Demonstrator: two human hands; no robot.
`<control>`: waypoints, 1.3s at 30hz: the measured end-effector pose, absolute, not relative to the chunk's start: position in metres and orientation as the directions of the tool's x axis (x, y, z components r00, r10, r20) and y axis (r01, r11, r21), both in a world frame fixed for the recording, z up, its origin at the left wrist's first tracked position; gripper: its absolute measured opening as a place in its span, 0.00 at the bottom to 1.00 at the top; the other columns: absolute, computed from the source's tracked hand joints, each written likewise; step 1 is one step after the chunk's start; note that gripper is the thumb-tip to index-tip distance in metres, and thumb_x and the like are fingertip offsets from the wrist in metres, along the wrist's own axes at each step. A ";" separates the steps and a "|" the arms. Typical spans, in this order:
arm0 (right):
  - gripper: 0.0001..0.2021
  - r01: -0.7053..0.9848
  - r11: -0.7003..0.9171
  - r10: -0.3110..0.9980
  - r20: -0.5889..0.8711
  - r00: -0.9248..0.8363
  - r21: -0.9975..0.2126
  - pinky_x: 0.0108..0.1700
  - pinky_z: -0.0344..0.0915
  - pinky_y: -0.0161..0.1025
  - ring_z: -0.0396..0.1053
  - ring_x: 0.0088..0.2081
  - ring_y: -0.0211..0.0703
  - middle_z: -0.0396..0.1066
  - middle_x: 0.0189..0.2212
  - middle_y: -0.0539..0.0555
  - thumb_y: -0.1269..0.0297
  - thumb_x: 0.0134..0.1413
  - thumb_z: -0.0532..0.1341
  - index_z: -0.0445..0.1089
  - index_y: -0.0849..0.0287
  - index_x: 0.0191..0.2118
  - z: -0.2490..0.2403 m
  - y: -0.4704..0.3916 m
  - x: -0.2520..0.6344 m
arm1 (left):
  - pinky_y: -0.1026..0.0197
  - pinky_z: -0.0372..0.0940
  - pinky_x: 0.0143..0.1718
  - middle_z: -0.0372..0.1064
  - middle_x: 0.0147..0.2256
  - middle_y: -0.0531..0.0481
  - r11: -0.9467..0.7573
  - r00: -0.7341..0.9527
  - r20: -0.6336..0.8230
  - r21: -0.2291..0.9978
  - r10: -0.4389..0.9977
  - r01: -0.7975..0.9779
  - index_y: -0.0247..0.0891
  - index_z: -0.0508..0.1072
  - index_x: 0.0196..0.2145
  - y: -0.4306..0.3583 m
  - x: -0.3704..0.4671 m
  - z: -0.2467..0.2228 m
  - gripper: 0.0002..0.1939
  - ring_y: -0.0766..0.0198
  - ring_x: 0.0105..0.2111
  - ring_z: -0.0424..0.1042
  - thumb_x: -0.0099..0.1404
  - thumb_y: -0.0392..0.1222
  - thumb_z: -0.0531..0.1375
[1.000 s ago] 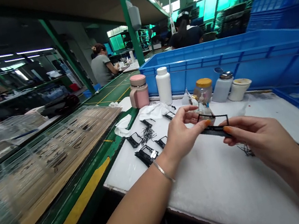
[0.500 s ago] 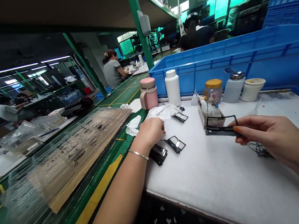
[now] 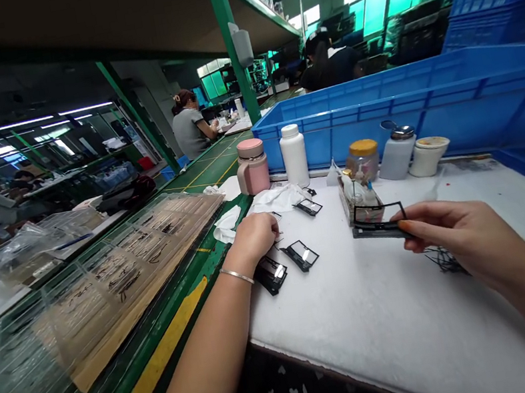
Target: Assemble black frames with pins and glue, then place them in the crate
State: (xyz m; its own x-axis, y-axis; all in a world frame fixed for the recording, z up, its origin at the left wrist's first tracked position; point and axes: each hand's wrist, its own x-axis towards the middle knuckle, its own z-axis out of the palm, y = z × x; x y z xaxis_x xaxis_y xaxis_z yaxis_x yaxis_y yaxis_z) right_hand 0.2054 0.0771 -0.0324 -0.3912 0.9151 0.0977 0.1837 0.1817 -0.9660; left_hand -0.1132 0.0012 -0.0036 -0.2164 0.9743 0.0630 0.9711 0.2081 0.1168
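Observation:
Between the thumb and fingers of my right hand [image 3: 444, 229] is a black framed part [image 3: 378, 223], raised over the white tabletop [image 3: 379, 311]. My left hand [image 3: 258, 236] is closed near the table's left side, fingertips pressed together at a thin dark strand; what they hold is too small to make out. Just below it lie stacked black frames [image 3: 271, 275]. A single black frame [image 3: 301, 254] rests to their right, and another [image 3: 308, 207] lies farther back by white tissue [image 3: 280, 198]. Thin black wires [image 3: 445, 259] lie partly behind my right hand.
A pink mug [image 3: 253, 167], white bottle [image 3: 295, 157], yellow-lidded jar [image 3: 363, 158], pump bottle [image 3: 398, 155] and white tub [image 3: 429, 155] stand before a blue crate [image 3: 410, 109]. Clear compartment trays [image 3: 119, 276] are at left. People sit in the background.
The view has shifted slightly, so most things appear farther left. Both hands keep nearly the same poses, and the black framed part remains in my right hand.

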 end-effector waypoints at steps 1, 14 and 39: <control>0.19 0.186 0.184 0.912 0.097 -0.399 -0.965 0.29 0.69 0.34 0.72 0.28 0.40 0.75 0.31 0.54 0.50 0.43 0.70 0.77 0.58 0.39 -0.032 0.077 0.205 | 0.62 0.61 0.34 0.74 0.31 0.47 0.209 -0.219 0.073 0.129 0.973 0.969 0.41 0.78 0.30 0.000 -0.114 -0.003 0.09 0.58 0.34 0.71 0.53 0.33 0.59; 0.19 0.188 0.171 0.917 0.087 -0.389 -0.967 0.28 0.67 0.35 0.70 0.25 0.40 0.74 0.24 0.53 0.50 0.45 0.69 0.76 0.59 0.39 -0.026 0.073 0.203 | 0.62 0.62 0.34 0.75 0.33 0.49 0.063 -0.147 0.200 0.372 0.969 0.926 0.40 0.75 0.31 -0.006 -0.111 0.013 0.09 0.60 0.34 0.72 0.55 0.31 0.56; 0.27 0.099 0.002 0.925 -0.036 -0.378 -0.995 0.27 0.65 0.32 0.67 0.23 0.36 0.69 0.22 0.45 0.64 0.51 0.63 0.61 0.52 0.59 0.013 0.055 0.152 | 0.67 0.65 0.28 0.72 0.26 0.50 -0.229 -0.143 0.220 0.972 0.965 -0.050 0.34 0.74 0.28 0.009 -0.034 0.001 0.06 0.66 0.27 0.71 0.56 0.38 0.66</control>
